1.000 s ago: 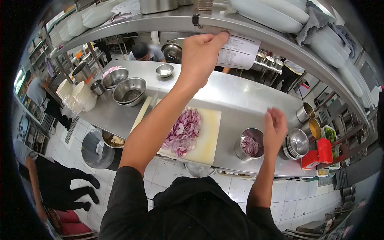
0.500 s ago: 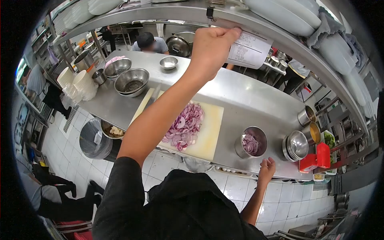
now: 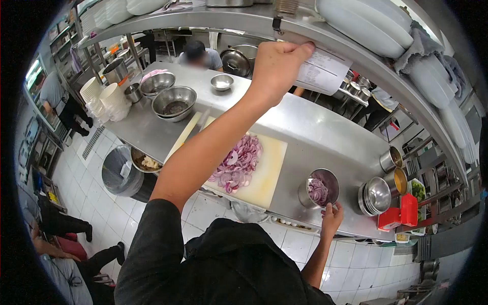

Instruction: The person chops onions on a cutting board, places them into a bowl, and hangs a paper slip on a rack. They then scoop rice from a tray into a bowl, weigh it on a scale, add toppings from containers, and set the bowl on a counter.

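My left hand (image 3: 278, 66) is raised to the front rail of the steel shelf (image 3: 203, 25), fingertips pinching the top of a printed paper ticket (image 3: 325, 71) that hangs there. My right hand (image 3: 331, 218) rests low on the front edge of the steel counter (image 3: 315, 132), fingers loose, holding nothing. It sits just below a round steel container (image 3: 319, 188) with sliced red onion in it. A pale cutting board (image 3: 269, 173) on the counter carries a heap of sliced red onion (image 3: 236, 165).
Stacked steel bowls (image 3: 377, 195) and a red container (image 3: 409, 208) stand to the right. Mixing bowls (image 3: 174, 104), a small bowl (image 3: 222, 81) and white cups (image 3: 109, 99) are at the left. A bin (image 3: 119, 175) stands below. A person (image 3: 195, 51) works across the counter.
My right hand dropped from above the onion container to the counter's front edge. My left hand stayed on the ticket at the shelf rail. The view shifted slightly.
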The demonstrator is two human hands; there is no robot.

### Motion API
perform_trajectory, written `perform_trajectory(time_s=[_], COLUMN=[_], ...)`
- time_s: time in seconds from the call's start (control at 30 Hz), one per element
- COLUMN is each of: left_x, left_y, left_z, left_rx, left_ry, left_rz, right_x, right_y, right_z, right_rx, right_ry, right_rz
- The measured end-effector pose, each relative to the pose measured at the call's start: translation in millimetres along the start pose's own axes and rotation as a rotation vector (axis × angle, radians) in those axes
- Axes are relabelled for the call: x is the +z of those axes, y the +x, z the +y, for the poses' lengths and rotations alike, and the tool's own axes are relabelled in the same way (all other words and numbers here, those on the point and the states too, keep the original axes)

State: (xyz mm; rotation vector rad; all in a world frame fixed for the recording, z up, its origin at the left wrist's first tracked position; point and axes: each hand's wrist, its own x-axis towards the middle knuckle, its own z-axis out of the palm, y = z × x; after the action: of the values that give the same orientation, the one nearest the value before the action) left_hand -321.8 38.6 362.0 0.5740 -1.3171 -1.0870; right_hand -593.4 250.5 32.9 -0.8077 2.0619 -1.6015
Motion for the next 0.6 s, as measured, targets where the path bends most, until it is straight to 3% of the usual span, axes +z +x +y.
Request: perform_trajectory(time_s=[0.6], left_x=[3.4], left_y=[-1.6], left_z=[-3.8], left_rx=[0.042], left_ry=[-0.05], left_rz=[0.05], right_x=[-7.6], right_y=[2.4], right_z=[4.4], right_rx=[0.072], right_ry=[0.014], right_rz=[-0.038])
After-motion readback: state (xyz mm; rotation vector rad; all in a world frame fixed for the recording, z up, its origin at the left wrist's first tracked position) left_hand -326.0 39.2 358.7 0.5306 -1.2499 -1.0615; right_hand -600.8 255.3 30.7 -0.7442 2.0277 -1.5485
